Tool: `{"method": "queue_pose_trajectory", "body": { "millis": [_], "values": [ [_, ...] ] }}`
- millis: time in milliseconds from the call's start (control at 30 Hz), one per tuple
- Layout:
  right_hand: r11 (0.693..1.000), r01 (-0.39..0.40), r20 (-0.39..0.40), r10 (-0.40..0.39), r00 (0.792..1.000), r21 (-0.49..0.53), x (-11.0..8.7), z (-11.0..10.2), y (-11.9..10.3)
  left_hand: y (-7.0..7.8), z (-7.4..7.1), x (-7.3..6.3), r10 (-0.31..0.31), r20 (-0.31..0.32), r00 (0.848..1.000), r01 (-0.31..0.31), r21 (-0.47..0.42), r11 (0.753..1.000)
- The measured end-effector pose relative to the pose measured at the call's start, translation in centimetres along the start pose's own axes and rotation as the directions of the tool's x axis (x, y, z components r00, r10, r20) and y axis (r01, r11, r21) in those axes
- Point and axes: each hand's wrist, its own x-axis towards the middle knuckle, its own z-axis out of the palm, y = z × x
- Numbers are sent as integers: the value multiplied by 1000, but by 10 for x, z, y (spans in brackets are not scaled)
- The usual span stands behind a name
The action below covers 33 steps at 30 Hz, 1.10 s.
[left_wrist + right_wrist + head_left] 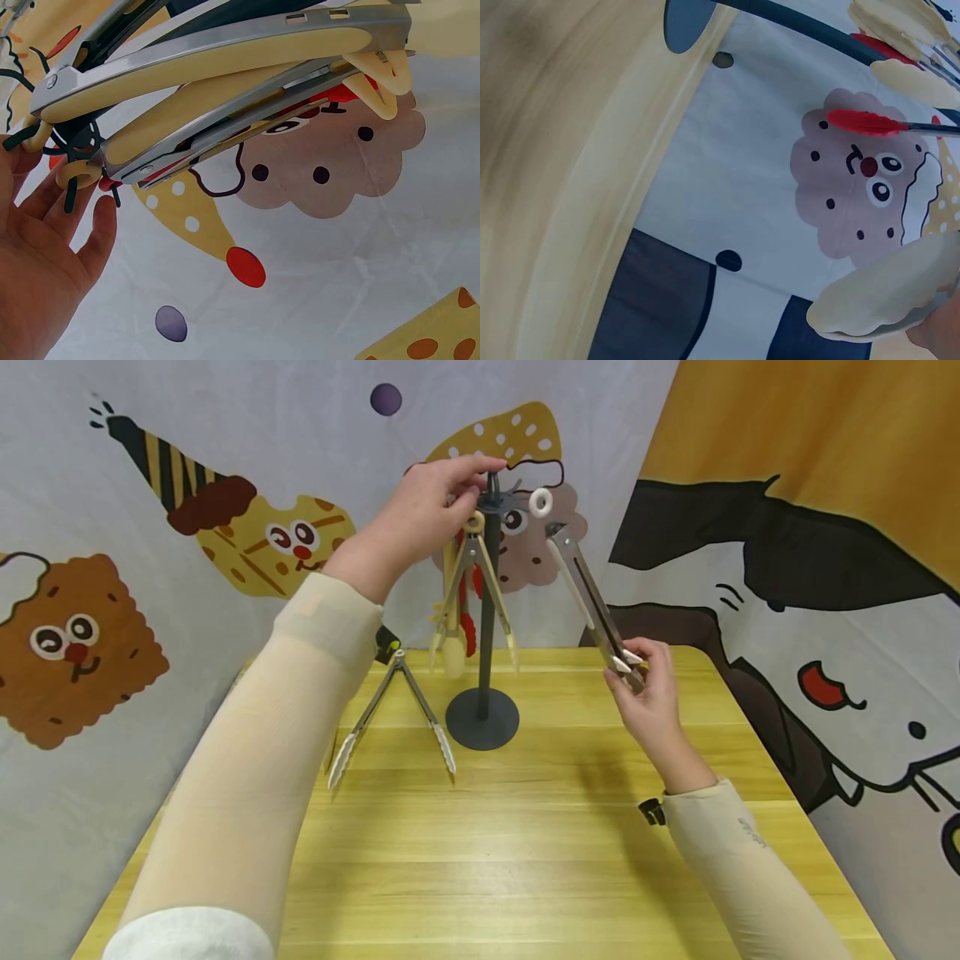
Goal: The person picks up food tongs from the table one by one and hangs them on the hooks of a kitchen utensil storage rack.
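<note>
My right hand (651,706) holds silver tongs (588,593) by the pale scalloped tips (885,292). Their white ring (541,502) points up and stands just right of the rack's top. A dark rack (486,643) with hooks stands on the table. My left hand (431,506) is at its top, fingers extended beside the hooks and the rings of hanging tongs. Cream-handled tongs (210,64) hang there with arms spread in the head view. Red-tipped tongs (862,121) hang behind them.
Another pair of tongs (422,703) stands spread on the wooden table (487,852), left of the rack's round base (482,731). A cartoon-printed cloth (247,410) rises close behind the table. Dark straps show at both wrists.
</note>
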Motion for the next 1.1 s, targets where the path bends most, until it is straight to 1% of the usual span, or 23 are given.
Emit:
{"method": "queue_pose_trajectory", "body": {
  "millis": [67,167,367,533,767,933,1100],
  "values": [
    [1000,17,-2,-17,1000,-8,1,2,1,0,0,0,-2,-1,1000,2,3,1000],
    [999,36,-9,-37,999,-26,2,5,9,0,0,0,-2,-2,1000,2,5,1000],
    [989,94,-32,-98,995,-111,0,12,24,-1,0,1,-8,-4,1000,8,3,1000],
    [984,110,-67,-120,991,-141,-5,17,27,0,0,1,-16,-9,1000,16,13,1000],
    [978,136,-102,-153,983,-157,-9,20,27,4,2,0,-5,-31,1000,7,63,998],
    [978,118,-107,-138,985,-173,-11,25,31,4,2,0,-9,-36,999,11,69,998],
    [979,101,-86,-118,989,-178,-12,31,35,3,2,-1,-16,-32,999,17,53,998]
  ]
}}
